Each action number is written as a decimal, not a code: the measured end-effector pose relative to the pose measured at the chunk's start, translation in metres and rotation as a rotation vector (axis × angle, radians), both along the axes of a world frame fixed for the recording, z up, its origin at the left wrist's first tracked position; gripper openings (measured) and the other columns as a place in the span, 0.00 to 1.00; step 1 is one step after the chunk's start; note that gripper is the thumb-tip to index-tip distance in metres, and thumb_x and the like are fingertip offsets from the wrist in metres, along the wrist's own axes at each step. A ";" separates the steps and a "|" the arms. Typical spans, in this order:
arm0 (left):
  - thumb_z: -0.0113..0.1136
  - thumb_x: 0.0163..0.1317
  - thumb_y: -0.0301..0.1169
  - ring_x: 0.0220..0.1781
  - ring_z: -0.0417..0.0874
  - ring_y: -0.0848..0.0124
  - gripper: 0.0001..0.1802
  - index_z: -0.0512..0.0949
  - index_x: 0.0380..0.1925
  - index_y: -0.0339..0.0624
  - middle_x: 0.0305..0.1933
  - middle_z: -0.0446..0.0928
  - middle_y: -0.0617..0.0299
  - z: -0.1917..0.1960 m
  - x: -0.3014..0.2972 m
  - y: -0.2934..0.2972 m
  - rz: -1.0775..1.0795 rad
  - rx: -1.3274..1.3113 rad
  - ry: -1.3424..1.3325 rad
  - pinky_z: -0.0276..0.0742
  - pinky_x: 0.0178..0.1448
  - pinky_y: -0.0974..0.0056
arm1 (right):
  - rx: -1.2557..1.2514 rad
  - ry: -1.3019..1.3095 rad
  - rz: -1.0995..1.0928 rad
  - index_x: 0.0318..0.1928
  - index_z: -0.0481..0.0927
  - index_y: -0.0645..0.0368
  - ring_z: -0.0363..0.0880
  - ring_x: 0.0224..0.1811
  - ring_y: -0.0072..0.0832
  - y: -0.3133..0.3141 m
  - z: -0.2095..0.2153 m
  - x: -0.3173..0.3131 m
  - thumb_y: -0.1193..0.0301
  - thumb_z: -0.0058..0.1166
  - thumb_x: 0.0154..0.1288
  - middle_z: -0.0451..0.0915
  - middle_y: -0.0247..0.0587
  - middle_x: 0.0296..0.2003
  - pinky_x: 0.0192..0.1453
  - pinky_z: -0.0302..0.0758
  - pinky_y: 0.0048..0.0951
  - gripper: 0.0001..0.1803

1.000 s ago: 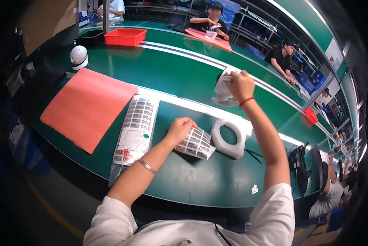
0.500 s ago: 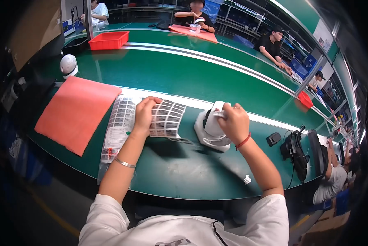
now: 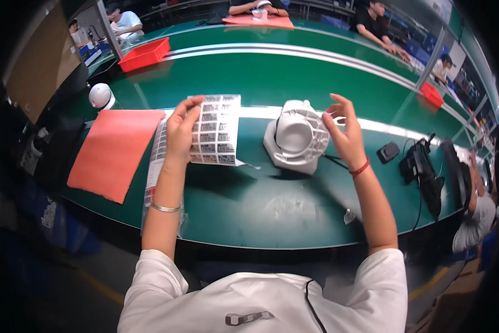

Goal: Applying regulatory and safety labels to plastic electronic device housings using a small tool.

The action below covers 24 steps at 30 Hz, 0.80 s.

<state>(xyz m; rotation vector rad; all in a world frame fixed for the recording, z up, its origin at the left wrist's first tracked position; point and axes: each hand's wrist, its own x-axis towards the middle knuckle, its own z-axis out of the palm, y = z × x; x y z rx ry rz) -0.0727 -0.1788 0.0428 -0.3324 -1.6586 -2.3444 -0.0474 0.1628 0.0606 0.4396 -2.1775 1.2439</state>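
Observation:
My left hand (image 3: 181, 130) grips the left edge of a sheet of printed labels (image 3: 218, 130), holding it up above the green bench. A narrow strip trails from the sheet's lower right corner. To the right of the sheet stands a white plastic device (image 3: 296, 136), with a round recessed underside and a ribbed rim turned toward me. Beside that rim, my right hand (image 3: 345, 130) is open with fingers apart. Its thumb is close to the rim, and whether they touch is unclear. Under my left forearm lies a plastic-sleeved stack of label sheets (image 3: 156, 161), partly hidden.
An orange-pink foam mat (image 3: 113, 152) covers the bench at left, with a white dome-shaped device (image 3: 101, 96) behind it. A red bin (image 3: 144, 55) stands farther back. At right lie a small black block (image 3: 388, 152), a black cabled device (image 3: 422, 169) and a crumpled white scrap (image 3: 349, 216). Several people sit around.
The white device has been tipped so its round underside shows. My right hand has opened and moved off it to the right. The label sheet is raised and turned more toward me.

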 end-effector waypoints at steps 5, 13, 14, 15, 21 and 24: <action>0.52 0.64 0.23 0.43 0.78 0.77 0.13 0.76 0.48 0.34 0.43 0.78 0.61 0.038 0.025 0.024 -0.090 -0.205 0.034 0.75 0.47 0.74 | 0.303 -0.084 -0.116 0.49 0.76 0.62 0.75 0.42 0.40 0.045 -0.049 0.015 0.53 0.54 0.62 0.78 0.46 0.39 0.49 0.70 0.36 0.25; 0.56 0.60 0.24 0.52 0.75 0.72 0.20 0.72 0.53 0.31 0.51 0.76 0.57 0.034 0.059 0.059 -0.332 -0.367 0.108 0.68 0.59 0.69 | 0.720 -0.149 -0.234 0.36 0.78 0.60 0.76 0.40 0.43 0.072 -0.075 0.024 0.67 0.60 0.55 0.78 0.43 0.37 0.42 0.73 0.40 0.11; 0.57 0.59 0.24 0.53 0.74 0.72 0.22 0.71 0.55 0.31 0.51 0.75 0.57 0.032 0.065 0.066 -0.350 -0.389 0.129 0.67 0.60 0.69 | 0.714 -0.159 -0.230 0.36 0.78 0.60 0.76 0.40 0.43 0.071 -0.075 0.023 0.67 0.60 0.55 0.78 0.43 0.37 0.42 0.73 0.40 0.11; 0.57 0.59 0.22 0.54 0.74 0.72 0.22 0.70 0.55 0.30 0.52 0.75 0.57 0.029 0.069 0.072 -0.368 -0.424 0.126 0.67 0.60 0.69 | 0.727 -0.156 -0.250 0.35 0.76 0.60 0.76 0.38 0.44 0.070 -0.075 0.022 0.69 0.58 0.57 0.78 0.44 0.36 0.41 0.73 0.40 0.09; 0.59 0.60 0.20 0.48 0.79 0.76 0.22 0.71 0.56 0.33 0.48 0.78 0.57 -0.019 0.076 0.101 -0.316 -0.327 0.007 0.75 0.53 0.73 | 0.327 -0.065 -0.349 0.42 0.71 0.63 0.78 0.33 0.46 0.072 -0.053 0.024 0.73 0.47 0.67 0.79 0.52 0.32 0.37 0.74 0.39 0.07; 0.60 0.60 0.21 0.47 0.79 0.76 0.23 0.71 0.56 0.35 0.48 0.78 0.58 -0.022 0.083 0.100 -0.307 -0.367 -0.005 0.76 0.52 0.72 | -0.006 0.022 -0.214 0.46 0.69 0.65 0.77 0.33 0.36 0.062 -0.047 0.033 0.77 0.44 0.68 0.77 0.48 0.33 0.40 0.73 0.29 0.08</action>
